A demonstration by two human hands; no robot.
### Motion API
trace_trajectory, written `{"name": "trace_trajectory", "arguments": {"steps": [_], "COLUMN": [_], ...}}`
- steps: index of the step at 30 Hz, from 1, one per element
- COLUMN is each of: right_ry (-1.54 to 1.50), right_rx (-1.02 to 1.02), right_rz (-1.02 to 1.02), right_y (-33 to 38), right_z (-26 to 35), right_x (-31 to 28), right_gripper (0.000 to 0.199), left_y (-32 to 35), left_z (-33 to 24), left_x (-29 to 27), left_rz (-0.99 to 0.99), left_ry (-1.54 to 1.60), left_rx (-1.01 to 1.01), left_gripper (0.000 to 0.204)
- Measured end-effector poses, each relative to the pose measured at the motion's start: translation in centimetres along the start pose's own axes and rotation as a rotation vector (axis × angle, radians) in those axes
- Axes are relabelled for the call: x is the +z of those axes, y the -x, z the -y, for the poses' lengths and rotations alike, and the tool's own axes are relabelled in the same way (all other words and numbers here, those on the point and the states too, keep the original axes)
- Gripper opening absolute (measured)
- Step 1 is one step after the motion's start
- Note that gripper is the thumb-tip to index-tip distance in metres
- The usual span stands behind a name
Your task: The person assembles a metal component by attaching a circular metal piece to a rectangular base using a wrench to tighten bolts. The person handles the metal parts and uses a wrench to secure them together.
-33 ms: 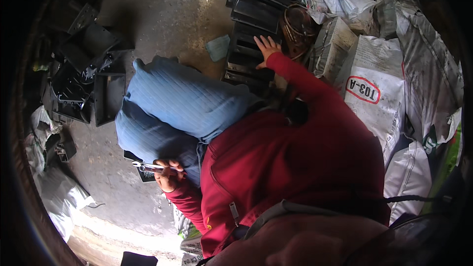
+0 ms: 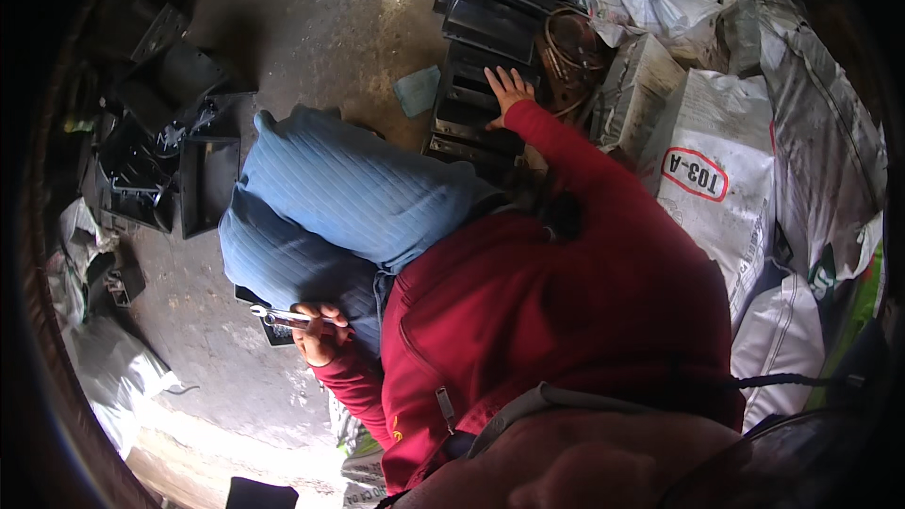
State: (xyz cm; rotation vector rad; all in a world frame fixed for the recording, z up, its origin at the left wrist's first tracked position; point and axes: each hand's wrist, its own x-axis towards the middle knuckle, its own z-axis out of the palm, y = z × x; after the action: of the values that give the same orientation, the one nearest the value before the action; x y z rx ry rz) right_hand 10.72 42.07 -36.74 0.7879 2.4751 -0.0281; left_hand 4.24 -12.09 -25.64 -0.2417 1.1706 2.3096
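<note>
We hold what look like two metal spanners [image 2: 271,315] in our left hand [image 2: 319,336], its fingers curled around the handles and the heads sticking out to the left. Below them, partly hidden by the blue trouser legs [image 2: 349,193], is a small dark tray [image 2: 249,296] on the floor [image 2: 212,287].

Our right hand [image 2: 510,94] reaches out to the far side with its fingers spread wide and nothing in its grasp. It is over the row of black boxes [image 2: 496,23]; we cannot tell whether it touches them.

We judge the step in hand to be reaching for one of these boxes. The next move seems to call for the right fingers to curl around a box edge, with the left hand keeping its hold on the spanners.
</note>
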Motion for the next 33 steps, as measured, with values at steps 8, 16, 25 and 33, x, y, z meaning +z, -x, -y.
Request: {"name": "trace_trajectory", "arguments": {"steps": [8, 16, 25, 33], "right_ry": [-0.162, -0.631, -0.148, -0.125], "right_rx": [-0.182, -0.757, -1.532, -1.565], "right_rz": [-0.147, -0.381, -0.635, -0.51], "right_y": [-3.8, 0.1, 15.9, 16.1], "right_z": [-1.9, -1.3, 23.2, 29.0], "right_x": [0.1, -21.2, -27.3, -18.8], "right_gripper": [0.117, 0.1, 0.11, 0.106], "left_y": [0.2, 1.0, 5.9, 12.4], "left_z": [1.2, 0.4, -0.5, -2.5], "left_x": [2.7, 2.8, 3.4, 5.9], "left_rz": [-0.097, -0.128, -0.541, -0.444], "left_ry": [-0.333, -0.065, -0.156, -0.637], "left_rx": [0.404, 0.079, 0.416, 0.337], "left_gripper": [0.018, 0.02, 0.041, 0.029]}}
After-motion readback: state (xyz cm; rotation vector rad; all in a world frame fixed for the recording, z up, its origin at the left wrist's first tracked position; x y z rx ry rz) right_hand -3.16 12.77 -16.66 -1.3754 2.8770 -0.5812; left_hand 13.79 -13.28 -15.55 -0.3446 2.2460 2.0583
